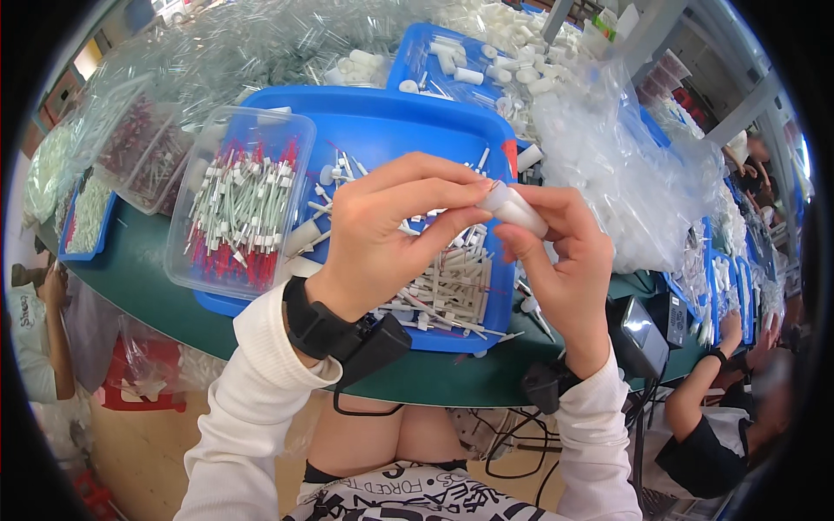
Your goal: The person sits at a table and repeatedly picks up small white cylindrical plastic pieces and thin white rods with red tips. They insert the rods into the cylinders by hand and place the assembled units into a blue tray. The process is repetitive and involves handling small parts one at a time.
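Note:
Held up over the blue tray (373, 108) is a white plastic cylinder (519, 212) with a paler, translucent end. My right hand (565, 247) has its fingers and thumb wrapped round the cylinder's body. At the translucent end, the thumb and fingertips of my left hand (395, 221) are pinched together; any small part between them is hidden. Below my hands, the tray holds many thin white sticks (452, 291) with metal-looking tips and some wires. Left of my left hand, a clear plastic box (178, 260) holds a dense bundle of similar sticks (248, 204) with red ends.
A second blue tray (415, 48) with white cylinders stands farther back. Clear plastic pieces (287, 48) heap at the far left, and a clear bag (608, 165) of white parts lies at right. A black device (638, 334) sits near the green table's edge. Other people work at both sides.

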A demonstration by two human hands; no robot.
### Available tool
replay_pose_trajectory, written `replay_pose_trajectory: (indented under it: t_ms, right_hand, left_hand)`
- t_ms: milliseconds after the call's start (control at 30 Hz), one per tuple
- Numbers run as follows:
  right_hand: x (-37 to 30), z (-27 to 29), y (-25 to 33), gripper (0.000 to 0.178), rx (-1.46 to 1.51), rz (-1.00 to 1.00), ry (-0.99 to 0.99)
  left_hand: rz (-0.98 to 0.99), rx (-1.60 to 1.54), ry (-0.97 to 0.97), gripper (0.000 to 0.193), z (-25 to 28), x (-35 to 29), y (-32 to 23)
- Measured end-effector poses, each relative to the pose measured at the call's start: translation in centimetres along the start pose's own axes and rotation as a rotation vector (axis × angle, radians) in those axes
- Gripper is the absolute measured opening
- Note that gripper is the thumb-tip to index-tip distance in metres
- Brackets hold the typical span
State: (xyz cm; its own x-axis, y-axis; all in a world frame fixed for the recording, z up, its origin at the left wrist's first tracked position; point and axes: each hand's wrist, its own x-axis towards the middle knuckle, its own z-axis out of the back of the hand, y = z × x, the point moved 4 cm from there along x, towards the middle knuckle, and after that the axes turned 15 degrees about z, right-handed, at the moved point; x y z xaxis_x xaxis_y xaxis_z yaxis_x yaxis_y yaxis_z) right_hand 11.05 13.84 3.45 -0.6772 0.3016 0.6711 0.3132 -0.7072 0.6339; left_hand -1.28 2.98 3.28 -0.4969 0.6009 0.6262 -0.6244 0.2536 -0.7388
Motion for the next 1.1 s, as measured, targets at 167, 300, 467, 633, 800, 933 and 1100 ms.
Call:
replay_pose_trajectory:
  t_ms: [167,300,467,633,800,933,1100]
  right_hand:
    - [0.6,0.2,0.2,0.023,-0.105,0.029,0.037]
    - [2.1,-0.8,0.5,0.026,-0.118,0.098,0.113]
    - [6.4,-2.8,-2.2,0.037,0.122,0.042,0.268]
    - [14.9,-1.2,-11.2,0.039,-0.231,-0.074,0.237]
    - [16.3,-6.1,-15.8,0.046,-0.798,-0.186,0.467]
    - [16.2,-5.6,-16.0,0.044,-0.905,-0.174,0.366]
    - [13.3,0.4,-7.2,0.035,-0.415,0.061,0.040]
  left_hand:
    - [0.024,-0.073,0.022,0.023,-0.3,-0.1,0.2]
    - [0.228,-0.373,-0.008,0.027,-0.2,-0.1,1.7]
    - [0.620,-0.636,-0.161,0.033,1.1,0.5,3.2]
    - [0.671,-0.770,-0.165,0.033,1.0,0.9,3.9]
    - [0.590,-0.702,-0.086,0.034,1.1,0.5,4.1]
    - [0.586,-0.661,-0.039,0.033,0.7,0.6,3.5]
    - [0.614,-0.619,0.060,0.030,0.3,0.7,2.4]
